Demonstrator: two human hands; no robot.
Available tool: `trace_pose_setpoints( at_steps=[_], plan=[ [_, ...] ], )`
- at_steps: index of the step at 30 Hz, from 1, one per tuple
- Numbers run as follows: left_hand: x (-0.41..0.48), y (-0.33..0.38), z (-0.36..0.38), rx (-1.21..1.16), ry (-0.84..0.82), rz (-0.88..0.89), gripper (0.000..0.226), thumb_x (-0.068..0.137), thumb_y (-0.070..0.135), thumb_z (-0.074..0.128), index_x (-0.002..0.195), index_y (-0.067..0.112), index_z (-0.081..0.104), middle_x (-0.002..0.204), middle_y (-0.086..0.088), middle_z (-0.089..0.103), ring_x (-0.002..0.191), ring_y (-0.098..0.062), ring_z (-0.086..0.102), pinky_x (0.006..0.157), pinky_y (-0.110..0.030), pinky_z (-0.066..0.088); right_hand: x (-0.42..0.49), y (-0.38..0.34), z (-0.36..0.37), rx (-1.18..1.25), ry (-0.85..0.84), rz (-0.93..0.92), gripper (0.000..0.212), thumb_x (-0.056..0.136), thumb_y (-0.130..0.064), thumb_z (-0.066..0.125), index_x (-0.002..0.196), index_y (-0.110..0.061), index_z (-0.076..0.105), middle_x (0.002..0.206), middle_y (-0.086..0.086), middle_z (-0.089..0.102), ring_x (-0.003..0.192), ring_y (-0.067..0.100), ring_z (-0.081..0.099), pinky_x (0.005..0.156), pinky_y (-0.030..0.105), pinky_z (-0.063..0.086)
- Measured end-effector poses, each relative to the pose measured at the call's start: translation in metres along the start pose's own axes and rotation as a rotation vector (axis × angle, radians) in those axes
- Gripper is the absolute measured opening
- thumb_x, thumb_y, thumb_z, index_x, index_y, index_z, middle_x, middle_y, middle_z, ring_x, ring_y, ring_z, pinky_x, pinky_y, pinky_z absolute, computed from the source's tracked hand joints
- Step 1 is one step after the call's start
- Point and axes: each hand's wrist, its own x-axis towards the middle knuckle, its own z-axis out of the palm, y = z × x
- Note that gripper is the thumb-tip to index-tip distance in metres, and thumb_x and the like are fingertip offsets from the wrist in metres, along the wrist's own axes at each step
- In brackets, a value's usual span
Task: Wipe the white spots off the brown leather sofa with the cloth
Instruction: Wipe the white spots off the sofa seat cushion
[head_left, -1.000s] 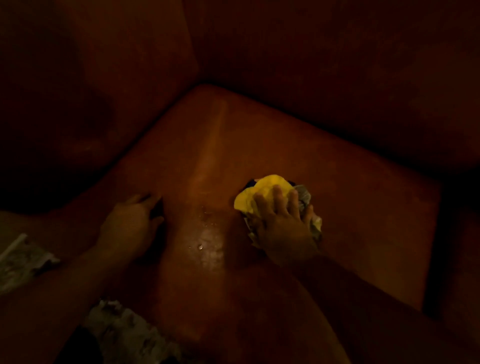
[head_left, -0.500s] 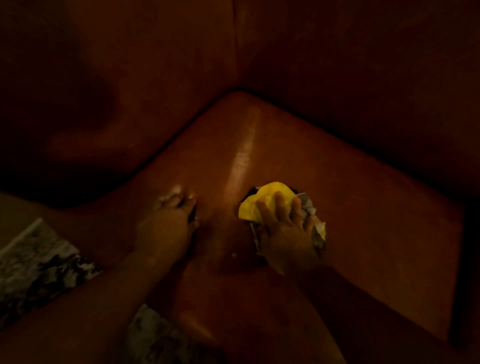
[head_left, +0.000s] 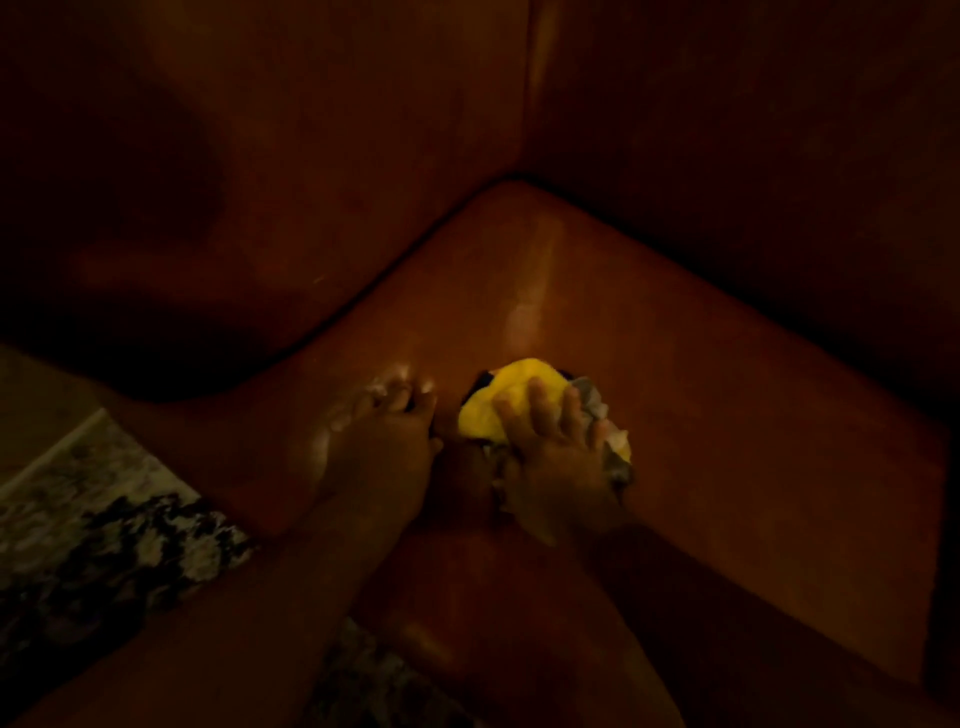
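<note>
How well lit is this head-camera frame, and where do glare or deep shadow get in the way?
Head view: very dim and warm-tinted; the sofa backrest sinks into near-black shadow; a pale glare streak runs down the seat toward the yellow cloth, the only bright thing; both the left hand and right hand look soft.

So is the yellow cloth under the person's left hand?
No. The yellow cloth lies bunched under the right hand, pressed onto the sofa seat, while the left hand rests beside it.
</note>
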Motion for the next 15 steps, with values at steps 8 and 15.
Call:
trace_pose_setpoints(
  at_steps=[8, 15],
  plan=[
    [-0.002, 0.002, -0.005, -0.071, -0.061, -0.044, 0.058, 0.097, 0.039, 0.043, 0.149, 0.028, 0.018, 0.158, 0.000, 0.015, 0.144, -0.031, 0.011, 0.112, -0.047, 0.023, -0.061, 0.035, -0.004, -0.057, -0.178, -0.134, 0.060, 0.087, -0.063, 0.009, 0.142, -0.048, -0.010, 0.150, -0.011, -0.026, 0.141, 0.030, -0.025, 0.111, 0.058, -0.005],
    [-0.004, 0.004, -0.002, -0.001, 0.007, 0.008, 0.060, 0.096, 0.038, 0.038, 0.150, 0.025, 0.015, 0.157, -0.003, 0.019, 0.143, -0.031, 0.016, 0.112, -0.046, 0.024, -0.001, -0.023, 0.005, 0.077, 0.015, -0.049, 0.060, 0.095, -0.047, 0.031, 0.149, -0.031, 0.010, 0.161, 0.006, -0.002, 0.143, 0.039, -0.012, 0.111, 0.063, -0.001]
  ],
)
